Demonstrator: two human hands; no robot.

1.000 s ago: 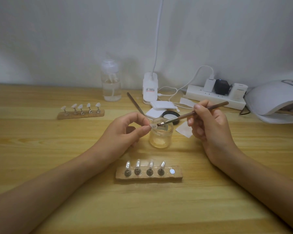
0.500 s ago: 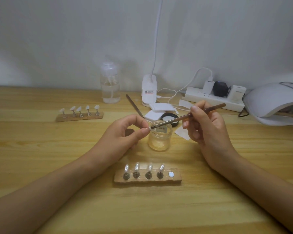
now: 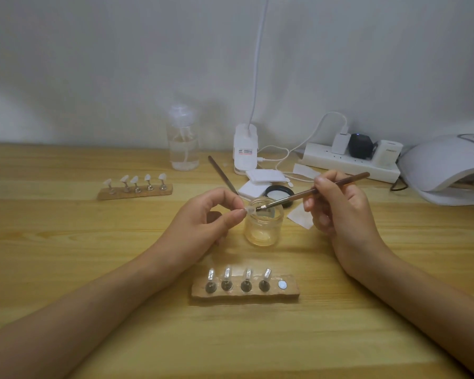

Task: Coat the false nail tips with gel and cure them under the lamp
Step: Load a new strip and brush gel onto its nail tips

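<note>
My left hand [image 3: 203, 217] pinches a clear false nail tip [image 3: 249, 209] between thumb and forefinger, just above the rim of the open glass gel jar [image 3: 263, 228]. My right hand [image 3: 340, 212] grips a brown brush [image 3: 312, 191]; its bristle end touches the tip. In front of me lies a wooden holder [image 3: 245, 292] with several nail tips on stands and one bare magnet spot at its right end. A second holder [image 3: 136, 191] with several white tips sits at the left. The white curing lamp [image 3: 446, 170] stands at the far right.
Behind the jar lie its black lid [image 3: 279, 191], white pads [image 3: 260, 180], a paper wipe [image 3: 300, 217] and a second brush [image 3: 222, 173]. A pump bottle [image 3: 183, 140], a desk lamp clip [image 3: 245, 149] and a power strip [image 3: 350, 162] line the wall.
The brush tip has moved slightly along the nail tip held over the jar. Both hands stay in nearly the same place; the camera shifted a little.
</note>
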